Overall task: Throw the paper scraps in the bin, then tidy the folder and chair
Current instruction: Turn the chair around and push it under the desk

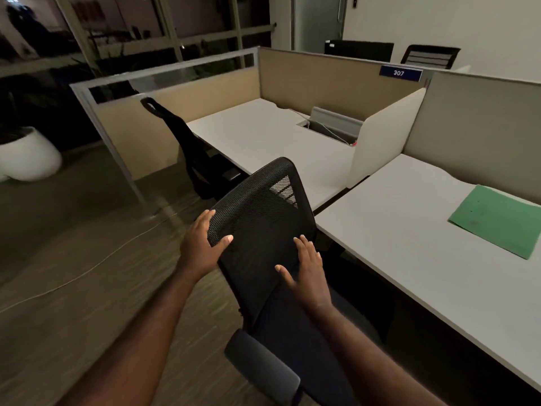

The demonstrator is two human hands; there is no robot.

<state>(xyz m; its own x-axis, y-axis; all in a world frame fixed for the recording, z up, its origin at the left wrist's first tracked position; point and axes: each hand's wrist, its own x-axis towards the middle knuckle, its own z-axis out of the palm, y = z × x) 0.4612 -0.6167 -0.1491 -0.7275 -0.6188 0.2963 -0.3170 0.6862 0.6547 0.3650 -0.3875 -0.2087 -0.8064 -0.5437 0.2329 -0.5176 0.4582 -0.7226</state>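
Left hand (202, 244) wraps the left edge of the chair (263, 230) backrest, thumb across the mesh front, fingers curled round behind: a closed grip on the frame. Right hand (307, 268) lies flat and open on the mesh lower down, fingers spread, pressing rather than gripping. Both hands are on the chair, so neither is nearer in any useful sense. The backrest's long axis runs up and away from the hands, leaning toward the upper left. The armrest (260, 367) shows below, nearest the camera. The desk (409, 244) lies to the right and ahead of the chair, its edge just beside the backrest; the gap beneath it is dark and its depth cannot be told. Judgement: chair step is in hand, and the coming move is a push and turn rightward to seat the chair under the desk. The folder (497, 221), green, lies flat on the desk, well apart from both hands, on the right-hand side. No bin and no paper scraps in view. A cable tray (330, 127) is recessed in the next desk, with cables in it. A 2nd chair (187, 148) stands at that desk.
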